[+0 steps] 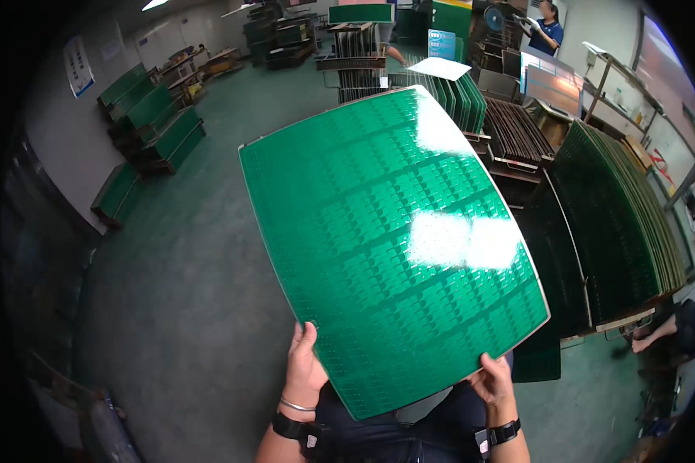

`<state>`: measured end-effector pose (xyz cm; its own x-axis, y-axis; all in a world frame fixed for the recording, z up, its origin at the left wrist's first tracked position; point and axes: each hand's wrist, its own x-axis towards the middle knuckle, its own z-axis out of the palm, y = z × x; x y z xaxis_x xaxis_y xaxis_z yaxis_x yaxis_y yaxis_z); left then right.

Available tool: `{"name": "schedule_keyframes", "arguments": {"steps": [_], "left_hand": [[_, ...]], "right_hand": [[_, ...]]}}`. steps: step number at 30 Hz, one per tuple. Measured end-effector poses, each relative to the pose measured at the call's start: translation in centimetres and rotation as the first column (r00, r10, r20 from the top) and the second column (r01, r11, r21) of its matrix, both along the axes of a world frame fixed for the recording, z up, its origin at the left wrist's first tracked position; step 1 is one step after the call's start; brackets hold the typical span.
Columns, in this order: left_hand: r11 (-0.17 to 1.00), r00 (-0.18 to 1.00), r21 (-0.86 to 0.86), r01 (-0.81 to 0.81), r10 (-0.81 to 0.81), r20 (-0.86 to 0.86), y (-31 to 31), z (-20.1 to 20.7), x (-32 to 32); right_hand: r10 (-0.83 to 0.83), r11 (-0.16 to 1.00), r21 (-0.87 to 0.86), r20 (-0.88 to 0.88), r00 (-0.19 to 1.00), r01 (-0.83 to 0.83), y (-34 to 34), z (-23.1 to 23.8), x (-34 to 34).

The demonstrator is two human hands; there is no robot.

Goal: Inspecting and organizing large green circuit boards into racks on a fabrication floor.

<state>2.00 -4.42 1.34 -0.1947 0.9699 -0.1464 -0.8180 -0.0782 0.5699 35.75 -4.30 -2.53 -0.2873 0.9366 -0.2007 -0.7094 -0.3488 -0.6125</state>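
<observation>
A large green circuit board panel (363,224) is held up in front of me, tilted, with rows of repeated patterns across its face and bright light glare on its right side. My left hand (306,363) grips its lower left edge, the thumb on the near face and the fingers partly hidden behind. At the lower right edge my right hand (493,380) pinches the panel, its thumb on the rim and its other fingers mostly out of sight beneath. Both wrists carry dark bands.
To the right stands a rack of upright dark green panels (618,224), with a rack of brown-edged panels (513,135) beyond. More green panels (158,127) stand at the left wall. A person (547,32) is at the back right; another person's arm (655,334) shows at the right.
</observation>
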Motion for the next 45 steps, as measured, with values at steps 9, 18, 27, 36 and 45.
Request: {"name": "schedule_keyframes", "arguments": {"steps": [9,18,27,36,45], "left_hand": [[0.988,0.91,0.022,-0.154,0.151,-0.387,0.9,0.8,-3.5],[0.994,0.928,0.04,-0.104,0.111,-0.355,1.0,0.3,-4.6],[0.993,0.887,-0.017,-0.114,0.094,-0.451,1.4,-1.0,-5.4],[0.983,0.894,-0.162,0.087,-0.149,-0.423,6.3,-6.8,-4.0],[0.932,0.764,-0.36,-0.034,-0.209,-0.611,10.2,-14.9,-1.4]], "right_hand": [[-0.2,0.953,0.242,0.061,0.978,0.18,-0.2,4.1,8.3],[-0.081,0.984,0.172,0.265,0.961,0.035,-1.2,5.4,7.1],[-0.042,0.997,0.08,0.331,0.943,0.016,-1.6,4.8,7.2],[-0.315,0.945,0.297,0.716,0.623,0.137,-3.2,16.9,2.6],[-0.484,0.87,0.483,0.799,0.357,0.098,1.3,17.9,-2.8]]}}
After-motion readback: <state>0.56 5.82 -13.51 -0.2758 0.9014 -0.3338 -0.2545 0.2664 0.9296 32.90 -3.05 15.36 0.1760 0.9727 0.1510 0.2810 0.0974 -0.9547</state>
